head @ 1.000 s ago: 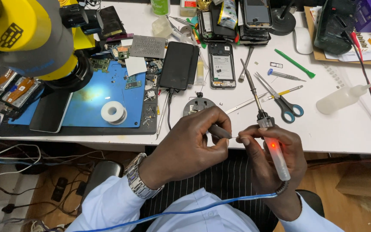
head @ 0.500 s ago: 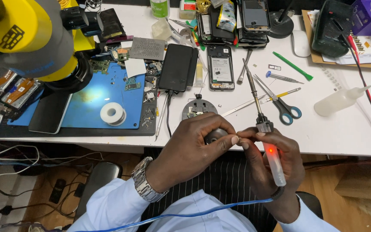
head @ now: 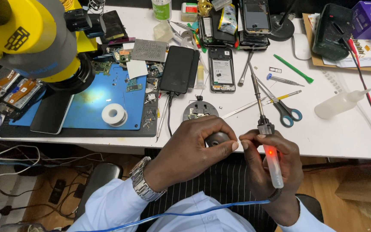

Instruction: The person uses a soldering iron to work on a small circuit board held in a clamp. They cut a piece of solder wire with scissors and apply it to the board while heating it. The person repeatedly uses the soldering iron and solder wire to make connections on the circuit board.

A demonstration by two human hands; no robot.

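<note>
We're gripping the lit soldering iron (head: 268, 146) in our right hand (head: 271, 165), left hand (head: 194, 148) pinching probably thin wire (head: 238, 141) over the bench (head: 344, 133) edge. Hot tip pointing at the scissors (head: 282, 107); a slip risks burns.

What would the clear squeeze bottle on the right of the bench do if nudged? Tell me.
The squeeze bottle lies on its side on the white table, so its round body would probably roll. It looks like thin plastic, likely light and easy to push. Its long thin nozzle seems apt to bend if knocked.
</note>
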